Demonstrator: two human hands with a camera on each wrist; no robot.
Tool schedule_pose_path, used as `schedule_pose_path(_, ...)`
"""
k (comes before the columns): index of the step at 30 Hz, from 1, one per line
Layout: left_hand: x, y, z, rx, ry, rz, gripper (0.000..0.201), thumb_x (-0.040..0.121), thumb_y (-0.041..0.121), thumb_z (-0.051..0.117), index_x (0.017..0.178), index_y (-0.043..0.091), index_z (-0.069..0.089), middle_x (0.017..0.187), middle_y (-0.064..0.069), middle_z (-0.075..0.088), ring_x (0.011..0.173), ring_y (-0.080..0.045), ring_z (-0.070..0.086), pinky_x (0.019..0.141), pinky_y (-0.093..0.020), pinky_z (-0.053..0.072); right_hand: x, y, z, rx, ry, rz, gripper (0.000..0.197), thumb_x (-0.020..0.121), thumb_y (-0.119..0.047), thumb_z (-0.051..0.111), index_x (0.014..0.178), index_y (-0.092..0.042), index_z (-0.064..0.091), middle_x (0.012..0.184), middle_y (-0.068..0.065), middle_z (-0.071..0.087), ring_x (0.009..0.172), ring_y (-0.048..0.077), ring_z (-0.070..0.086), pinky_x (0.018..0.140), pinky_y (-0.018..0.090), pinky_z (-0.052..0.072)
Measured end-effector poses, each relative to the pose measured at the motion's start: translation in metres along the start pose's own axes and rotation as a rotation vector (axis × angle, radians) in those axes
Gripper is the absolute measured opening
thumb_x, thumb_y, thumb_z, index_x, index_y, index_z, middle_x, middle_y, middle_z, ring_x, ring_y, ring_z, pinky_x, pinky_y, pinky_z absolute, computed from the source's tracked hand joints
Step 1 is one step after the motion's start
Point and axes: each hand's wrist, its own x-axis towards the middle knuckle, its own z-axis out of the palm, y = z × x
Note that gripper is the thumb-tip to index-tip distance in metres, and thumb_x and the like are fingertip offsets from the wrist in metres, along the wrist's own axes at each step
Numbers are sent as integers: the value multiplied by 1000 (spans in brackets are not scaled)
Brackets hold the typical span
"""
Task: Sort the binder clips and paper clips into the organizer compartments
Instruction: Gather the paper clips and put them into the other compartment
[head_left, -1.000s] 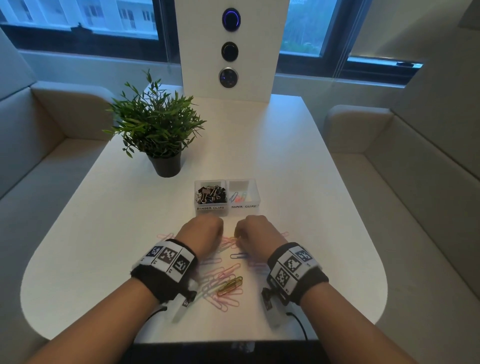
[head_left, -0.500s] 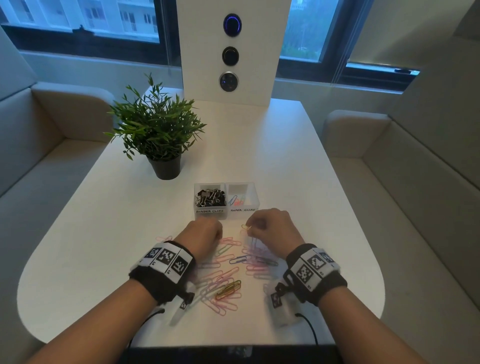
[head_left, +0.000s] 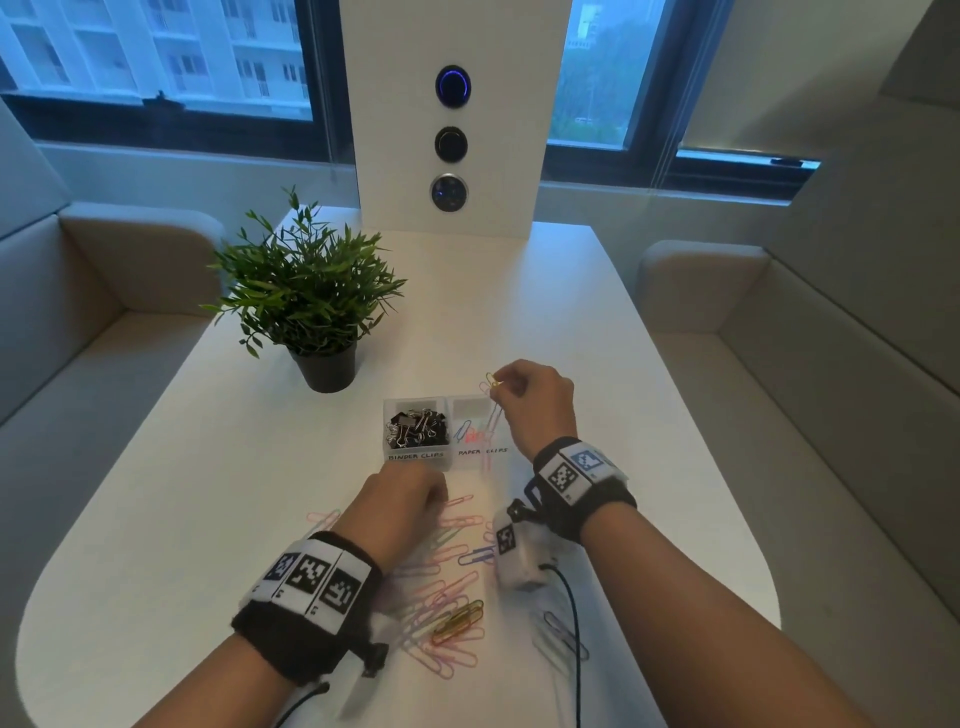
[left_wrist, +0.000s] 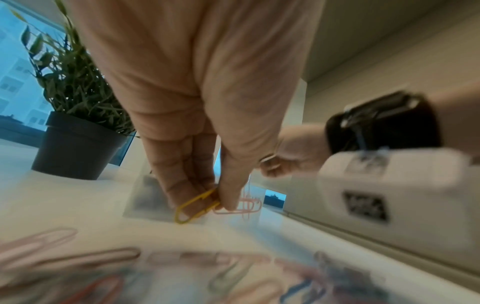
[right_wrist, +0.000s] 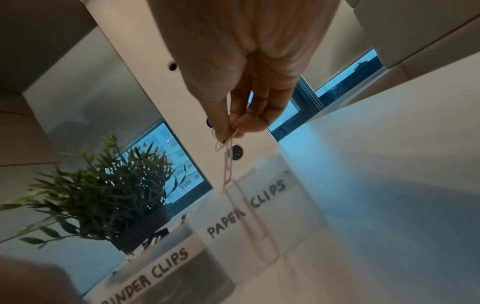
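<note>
- Above the organizer (head_left: 445, 457), over its "PAPER CLIPS" compartment, the right hand (head_left: 530, 400) pinches linked paper clips (right_wrist: 233, 185) that dangle down toward it.
- In front of the organizer, the left hand (head_left: 397, 514) pinches a yellow paper clip (left_wrist: 196, 206) over the loose clips (head_left: 447, 597) on the table (head_left: 156, 467).
- Binder clips (head_left: 417, 428) fill the organizer's left compartment.

office booth | padded benches (head_left: 119, 291) | white table (head_left: 597, 364) | windows (head_left: 156, 57)

A potted plant (head_left: 306, 296) stands on the white worktop (head_left: 156, 493), left of the frame's centre. At the worktop's far end rises a white panel (head_left: 498, 156) with three round buttons (head_left: 451, 144) stacked vertically, windows (head_left: 156, 57) behind. Grey sofas (head_left: 831, 389) flank both sides.
</note>
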Motion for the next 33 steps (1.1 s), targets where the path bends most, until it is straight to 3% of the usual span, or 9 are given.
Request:
schedule_pose_path(2,1,4,-8,-33,47,14,15,93,22,54,91,20,68,94,5,66,84,-11,59,69,-17,36,2,1,6,-7,28,-5,11,87,-12,64,95,-13,71,84,3,70,90,21,62,77,22,47)
schedule_pose_path(7,10,15,-30,-41,164,33,15,91,24,57,95,21,71,94,6,69,85,-13,60,69,-18,35,4,2,5,79,166,-41,10,89,-14,64,97,-12,70,83,0,68,76,11,61,62,2,36)
schedule_pose_path(12,18,23,-39,-57,218,5,17,91,22,57,98,19,71,98,3,68,79,-7,48,69,-18,32,7,-3,6,143,254,-113,11,90,-14,63,97,-9,70,86,2,68,76,10,59,63,-1,39)
schedule_pose_path(19,22,25,-32,-52,180,-49,16,91,23,57,99,20,71,98,3,68,77,-8,48,69,-18,33,5,10,12,91,291,-170,12,90,-11,63,99,-9,70,90,4,70,77,10,59,75,26,54)
schedule_pose_path(21,23,25,-31,-42,175,-67,17,91,23,57,98,19,71,99,3,68,77,-10,49,69,-19,33,2,16,15,53,239,-184,10,90,-13,62,97,-9,69,88,4,70,77,12,60,75,27,54)
schedule_pose_path(26,27,24,-29,-39,176,-103,17,90,23,57,98,19,71,100,1,68,81,-12,53,70,-20,35,0,18,17,-248,-135,-246,20,93,-16,53,100,-11,71,96,6,72,88,23,64,83,35,52)
schedule_pose_path(28,27,24,-29,-34,174,-113,17,90,22,56,98,19,72,100,1,68,85,-15,57,71,-21,35,0,13,14,-315,-188,-273,23,94,-21,51,100,-13,72,96,6,73,89,25,65,83,37,52)
schedule_pose_path(30,29,26,-30,-27,169,-117,17,90,22,56,96,19,72,98,0,68,87,-17,58,71,-21,35,0,10,9,-251,-102,-282,23,93,-25,53,95,-14,73,90,5,74,84,24,66,81,35,52)
schedule_pose_path(33,41,31,-34,-11,158,-119,15,89,19,58,92,19,73,95,-1,69,92,-21,60,75,-26,40,-5,12,-4,-70,88,-190,21,92,-22,54,102,-16,72,91,1,74,81,15,65,81,21,47)
